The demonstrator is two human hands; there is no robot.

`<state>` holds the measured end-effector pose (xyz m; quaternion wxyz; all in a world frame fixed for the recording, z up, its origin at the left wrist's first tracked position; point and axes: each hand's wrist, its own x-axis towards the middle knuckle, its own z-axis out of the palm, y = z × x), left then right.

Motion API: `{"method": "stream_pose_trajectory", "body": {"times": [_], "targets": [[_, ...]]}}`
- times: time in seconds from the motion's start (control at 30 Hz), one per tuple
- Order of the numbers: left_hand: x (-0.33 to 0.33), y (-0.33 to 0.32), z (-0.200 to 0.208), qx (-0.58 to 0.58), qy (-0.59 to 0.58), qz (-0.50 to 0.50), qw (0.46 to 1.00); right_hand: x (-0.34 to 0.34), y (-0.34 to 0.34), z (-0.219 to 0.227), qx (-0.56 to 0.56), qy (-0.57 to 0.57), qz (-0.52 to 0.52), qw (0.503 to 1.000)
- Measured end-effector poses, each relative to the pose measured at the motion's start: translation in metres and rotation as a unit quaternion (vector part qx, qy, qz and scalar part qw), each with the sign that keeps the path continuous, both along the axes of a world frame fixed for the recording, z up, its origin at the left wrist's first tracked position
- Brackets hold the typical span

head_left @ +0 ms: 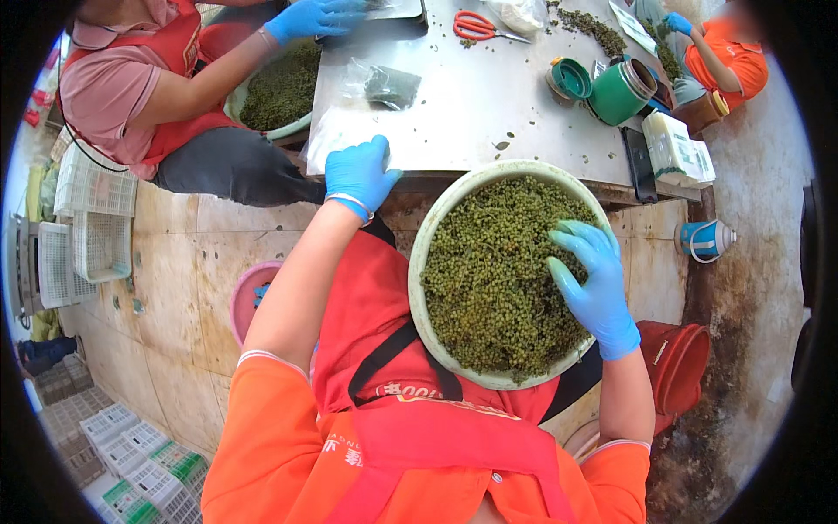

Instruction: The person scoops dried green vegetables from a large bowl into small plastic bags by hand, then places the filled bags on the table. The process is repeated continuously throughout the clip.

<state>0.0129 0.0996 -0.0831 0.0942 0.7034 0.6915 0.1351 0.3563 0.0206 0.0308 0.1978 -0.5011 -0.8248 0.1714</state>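
A pale green basin [421,301] rests on my lap against the table edge, heaped with small round green berries on stems [502,279] that look like green peppercorns. My right hand [595,281], in a blue glove, reaches over the basin's right side. Its fingers are apart and curve toward the berries, with nothing between them. At the table's near left corner, my gloved left hand [360,175] touches a stack of clear plastic bags [339,131]. Its thumb and forefinger stand apart; the other fingers are partly hidden. Just beyond lies a filled clear bag [390,87].
Red scissors [476,26], a green canister [621,92] and white packets [676,148] are on the metal table [471,113]. A co-worker [148,87] sits at left beside another basin [281,87]; another [726,61] is far right. A red bucket [672,367] stands right.
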Motion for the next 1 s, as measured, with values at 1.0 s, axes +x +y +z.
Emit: {"method": "stream_pose_trajectory", "body": {"times": [1.0], "targets": [[0.105,-0.056,0.095,0.007,-0.37,-0.147,0.917,0.029,0.062,-0.02,-0.179,-0.022,-0.036,0.983]]}}
